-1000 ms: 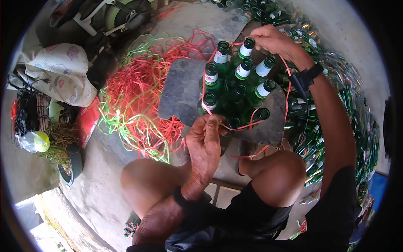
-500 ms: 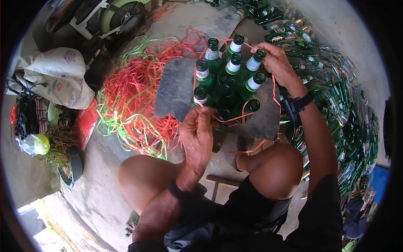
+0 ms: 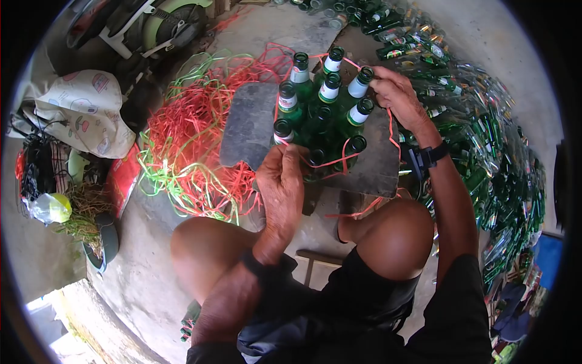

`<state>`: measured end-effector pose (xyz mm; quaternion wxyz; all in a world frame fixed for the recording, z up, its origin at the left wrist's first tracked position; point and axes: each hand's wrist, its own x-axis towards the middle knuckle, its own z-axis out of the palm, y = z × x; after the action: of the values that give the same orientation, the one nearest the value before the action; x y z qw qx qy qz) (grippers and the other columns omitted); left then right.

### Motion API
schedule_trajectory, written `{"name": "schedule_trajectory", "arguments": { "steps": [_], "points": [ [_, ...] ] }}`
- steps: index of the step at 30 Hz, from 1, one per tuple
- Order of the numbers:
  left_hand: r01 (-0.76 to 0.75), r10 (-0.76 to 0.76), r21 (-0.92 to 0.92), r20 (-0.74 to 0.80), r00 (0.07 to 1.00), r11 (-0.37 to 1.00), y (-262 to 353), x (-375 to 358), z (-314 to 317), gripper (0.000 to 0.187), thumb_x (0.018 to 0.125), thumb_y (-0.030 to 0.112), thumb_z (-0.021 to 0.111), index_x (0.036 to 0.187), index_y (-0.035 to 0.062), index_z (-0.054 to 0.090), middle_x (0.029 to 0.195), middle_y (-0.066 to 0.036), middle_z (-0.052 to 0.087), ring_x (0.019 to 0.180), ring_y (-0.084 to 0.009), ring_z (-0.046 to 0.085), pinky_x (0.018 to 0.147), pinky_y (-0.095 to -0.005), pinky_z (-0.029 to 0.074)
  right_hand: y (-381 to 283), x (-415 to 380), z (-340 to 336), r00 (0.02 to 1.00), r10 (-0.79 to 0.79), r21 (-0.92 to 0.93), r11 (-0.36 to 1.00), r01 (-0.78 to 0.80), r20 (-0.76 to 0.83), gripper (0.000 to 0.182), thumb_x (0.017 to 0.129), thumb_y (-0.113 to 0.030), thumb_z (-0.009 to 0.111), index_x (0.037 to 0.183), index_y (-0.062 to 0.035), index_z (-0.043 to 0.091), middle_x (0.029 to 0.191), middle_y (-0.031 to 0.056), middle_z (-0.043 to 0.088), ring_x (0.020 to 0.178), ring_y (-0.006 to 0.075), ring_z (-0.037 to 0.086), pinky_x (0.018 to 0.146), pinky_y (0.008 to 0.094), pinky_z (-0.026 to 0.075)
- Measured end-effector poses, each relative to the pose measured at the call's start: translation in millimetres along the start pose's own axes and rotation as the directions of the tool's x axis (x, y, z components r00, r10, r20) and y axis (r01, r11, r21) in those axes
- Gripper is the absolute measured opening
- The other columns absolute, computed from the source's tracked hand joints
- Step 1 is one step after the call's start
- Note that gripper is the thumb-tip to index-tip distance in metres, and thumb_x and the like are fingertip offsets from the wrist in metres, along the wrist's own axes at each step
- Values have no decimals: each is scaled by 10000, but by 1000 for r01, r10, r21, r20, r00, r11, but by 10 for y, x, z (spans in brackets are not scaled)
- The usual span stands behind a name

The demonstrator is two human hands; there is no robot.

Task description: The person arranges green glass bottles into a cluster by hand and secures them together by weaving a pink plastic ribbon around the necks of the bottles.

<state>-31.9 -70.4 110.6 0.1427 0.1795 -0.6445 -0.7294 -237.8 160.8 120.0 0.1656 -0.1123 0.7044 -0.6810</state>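
Several green glass bottles (image 3: pixel 328 93) stand upright in a tight cluster on a dark flat board (image 3: pixel 245 130). A red plastic strap (image 3: pixel 330 162) runs around their necks and crosses the near side. My left hand (image 3: pixel 282 179) pinches the strap beside the front left bottle, hiding part of that bottle and its neighbour. At the far right of the cluster my right hand (image 3: pixel 400 97) is closed on the strap next to a bottle neck; its fingertips are partly hidden. A loose length of strap hangs below the right hand over the board's right side.
A tangled heap of red and green straps (image 3: pixel 194 133) lies left of the board. A large pile of green bottles (image 3: pixel 479 139) covers the right side. My knees (image 3: pixel 394 236) flank the board's near edge. A potted plant (image 3: pixel 91 227) stands at left.
The cluster and board appear slightly further left and up in the view. My right hand has shifted a little outward from the bottle necks. Both hands stay on the strap.
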Motion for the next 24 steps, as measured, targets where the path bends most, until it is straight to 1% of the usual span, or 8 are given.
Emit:
{"name": "schedule_trajectory", "arguments": {
  "steps": [2, 6, 8, 9, 15, 18, 20, 24],
  "points": [
    [6, -6, -10, -3, 1000, 1000, 0, 6, 10, 295, 1100, 183, 538, 930, -3, 692, 758, 7, 639, 689, -52, 522, 625, -245, 425, -42, -9, -46, 994, -20, -229, 972, 45, 111, 157, 1031, -159, 623, 1106, -38, 689, 764, -86, 420, 646, 29, 353, 552, 235, 296],
    [35, -35, -28, -1, 999, 999, 12, 5, 1, 301, 1099, 195, 541, 929, -1, 694, 755, -2, 641, 694, -58, 534, 628, -252, 433, -15, -42, 36, 983, -160, -391, 902, 183, 91, 150, 1034, -161, 662, 981, -21, 647, 768, -69, 448, 664, 40, 384, 560, 257, 337],
    [45, -45, -10, 4, 999, 999, 32, 1, -12, 294, 1096, 198, 545, 944, 6, 707, 771, 3, 643, 719, -64, 543, 663, -249, 432, 92, 45, 3, 916, -381, -524, 759, 387, 125, 180, 1025, -158, 686, 951, -1, 637, 749, -44, 463, 670, 51, 411, 568, 276, 372],
    [53, -53, 7, 10, 999, 999, 38, 2, -19, 288, 1093, 202, 549, 959, 13, 720, 787, 9, 644, 744, -69, 552, 698, -246, 432, 110, 54, -22, 917, -379, -523, 760, 385, 125, 180, 1025, -158, 686, 951, -1, 637, 749, -44, 463, 670, 51, 411, 568, 276, 372],
    [22, -21, -24, 8, 1000, 999, 16, 15, -23, 281, 1093, 206, 557, 960, 20, 721, 793, 8, 652, 728, -69, 555, 687, -247, 438, 71, 14, 9, 901, -423, -626, 679, 383, 92, 182, 995, -144, 718, 924, 11, 654, 683, -4, 453, 650, 60, 429, 571, 279, 387],
    [31, -31, -5, 0, 1000, 999, 25, 17, -25, 286, 1095, 215, 560, 955, 24, 721, 794, 7, 654, 726, -72, 564, 687, -250, 453, 104, 1, 32, 895, -446, -597, 710, 374, 31, 169, 973, -146, 744, 940, 10, 689, 686, 18, 518, 643, 70, 460, 575, 283, 409],
    [28, -28, -8, 3, 1000, 1000, 20, 11, -31, 290, 1096, 225, 562, 958, 25, 720, 803, 6, 657, 732, -74, 572, 693, -252, 463, 112, -20, 49, 893, -450, -654, 675, 342, 3, 154, 977, -131, 753, 1011, 15, 718, 767, -4, 632, 715, 38, 523, 616, 254, 449],
    [44, -43, -16, 10, 999, 999, 13, -5, -48, 291, 1099, 264, 571, 1005, 26, 712, 867, -6, 675, 761, -88, 605, 727, -263, 501, 114, -72, 138, 883, -466, -627, 703, 335, -50, 152, 971, -128, 760, 1014, 14, 726, 760, -1, 631, 706, 38, 519, 608, 255, 447]
  ]
}}
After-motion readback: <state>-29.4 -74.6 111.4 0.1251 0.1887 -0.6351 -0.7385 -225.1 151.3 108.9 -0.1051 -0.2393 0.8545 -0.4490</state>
